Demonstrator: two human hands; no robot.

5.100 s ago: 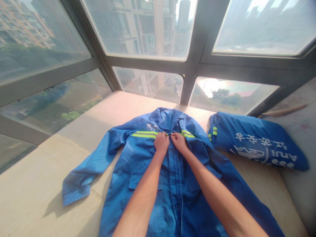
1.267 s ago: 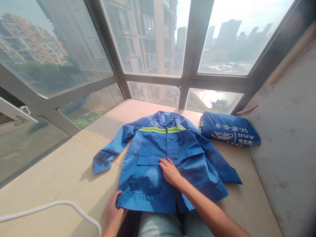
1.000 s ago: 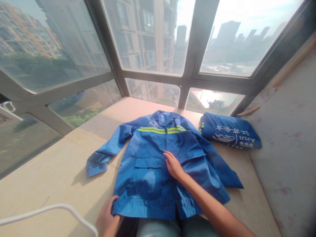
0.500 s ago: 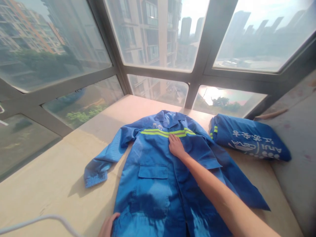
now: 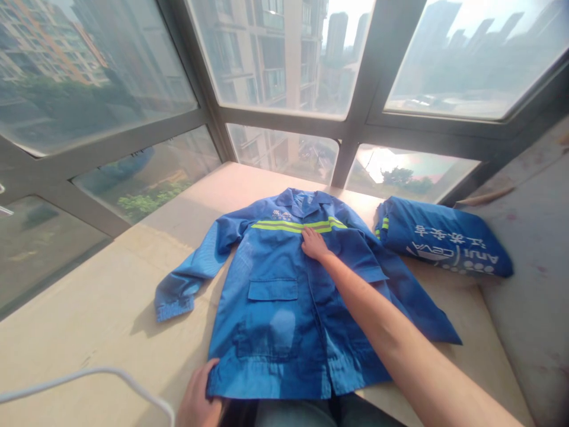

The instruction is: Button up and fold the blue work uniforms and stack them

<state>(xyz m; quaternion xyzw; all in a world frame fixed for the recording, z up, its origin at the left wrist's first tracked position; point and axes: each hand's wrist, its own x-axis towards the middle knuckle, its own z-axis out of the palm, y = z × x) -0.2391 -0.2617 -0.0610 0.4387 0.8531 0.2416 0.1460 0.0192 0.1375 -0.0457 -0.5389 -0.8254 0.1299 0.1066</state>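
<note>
A blue work jacket (image 5: 284,296) with a yellow-green reflective stripe lies front up and buttoned on a beige window ledge (image 5: 111,296), sleeves spread to both sides. My right hand (image 5: 313,244) rests flat on the jacket's chest just under the stripe, fingers stretched out. At the bottom of the view, my left hand (image 5: 200,400) is closed on the jacket's lower left hem corner. The lowest part of the hem hangs over the ledge's front edge towards my lap.
A second blue garment (image 5: 444,249), folded with white lettering on top, lies to the right of the jacket near the window. A white cord (image 5: 98,375) curves across the ledge at the lower left. Dark window frames border the ledge at the back and left.
My right hand has slid up the jacket front from the waist to the chest. My left hand has kept its hold on the hem corner.
</note>
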